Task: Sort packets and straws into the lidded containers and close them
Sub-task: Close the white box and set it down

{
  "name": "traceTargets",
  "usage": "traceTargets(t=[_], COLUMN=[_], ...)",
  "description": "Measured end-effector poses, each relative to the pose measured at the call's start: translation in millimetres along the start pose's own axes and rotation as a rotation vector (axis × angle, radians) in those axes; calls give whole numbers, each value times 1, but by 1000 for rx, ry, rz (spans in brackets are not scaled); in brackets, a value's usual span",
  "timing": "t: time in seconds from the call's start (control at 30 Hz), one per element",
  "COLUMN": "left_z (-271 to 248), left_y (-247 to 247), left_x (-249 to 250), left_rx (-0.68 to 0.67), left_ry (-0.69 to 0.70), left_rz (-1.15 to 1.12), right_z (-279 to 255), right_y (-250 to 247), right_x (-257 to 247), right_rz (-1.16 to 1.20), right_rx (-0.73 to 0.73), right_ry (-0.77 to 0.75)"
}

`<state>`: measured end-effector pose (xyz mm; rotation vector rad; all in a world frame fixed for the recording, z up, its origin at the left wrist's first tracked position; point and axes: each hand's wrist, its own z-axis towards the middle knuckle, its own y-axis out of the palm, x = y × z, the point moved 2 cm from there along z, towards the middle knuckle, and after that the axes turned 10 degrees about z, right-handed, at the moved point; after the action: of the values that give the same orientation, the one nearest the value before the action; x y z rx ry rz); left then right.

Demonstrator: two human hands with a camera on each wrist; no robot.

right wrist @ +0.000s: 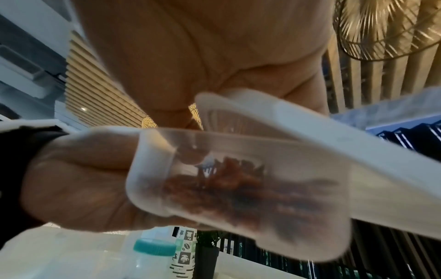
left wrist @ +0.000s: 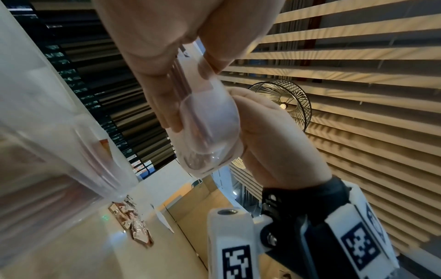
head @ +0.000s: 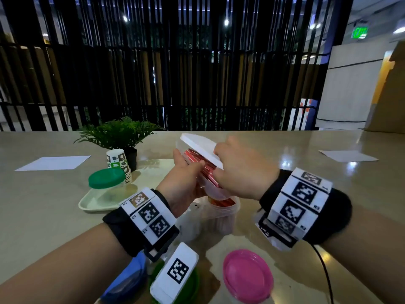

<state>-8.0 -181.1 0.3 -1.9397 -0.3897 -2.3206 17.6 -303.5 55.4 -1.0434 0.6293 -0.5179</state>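
The left hand (head: 184, 181) cups a clear container (head: 198, 170) from below and from its own side, fingers curled round the wall, holding it in the air above the table (head: 306, 194) and tipped so that its mouth faces up and away from the person. The right hand (head: 238, 170) is on the opposite side, fingers curled over the near edge of a white lid (head: 201, 150) and pinching it against the rim. The lid is tilted: its far edge stands clear of the container, while the near edge, under the right hand, sits at or close to the rim; whether it has seated there cannot be told. Red packets (head: 197, 160) show in the gap between lid and container, lying roughly along the container's long axis. So the move turns on that hinge-like relation: the lid probably has to swing down toward the far rim, with the right hand the nearer to press it and the left bracing from beneath. Directly under the hands an open container (head: 221, 212) with more red contents stands on the table, a pink lid (head: 247, 275) nearer the person, and a green-lidded jar (head: 107, 183) on a tray (head: 87, 205) off to the left.
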Motion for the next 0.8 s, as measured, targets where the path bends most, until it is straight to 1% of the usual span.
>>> traceTargets(t=[0.07, 0.17, 0.3, 0.37, 0.53, 0.67, 0.8], left_z=[-1, -3, -2, -1, 1, 4, 6], left_y=[-5, -11, -18, -21, -25, -26, -26], left_x=[-3, -7, -8, -7, -5, -7, -10], left_rx=[-8, -30, -52, -61, -73, -73, -103], left_ry=[13, 15, -9, 2, 33, 38, 39], left_rz=[0, -33, -68, -61, -23, -41, -79], right_z=[2, 7, 13, 14, 17, 15, 13], right_y=[3, 0, -4, -3, 6, 13, 19], right_x=[3, 11, 26, 30, 33, 29, 26], right_rz=[26, 141, 313, 397, 461, 467, 481], right_rx=[-27, -68, -151, -185, -167, -148, -126], right_ry=[-18, -33, 58, 62, 47, 65, 86])
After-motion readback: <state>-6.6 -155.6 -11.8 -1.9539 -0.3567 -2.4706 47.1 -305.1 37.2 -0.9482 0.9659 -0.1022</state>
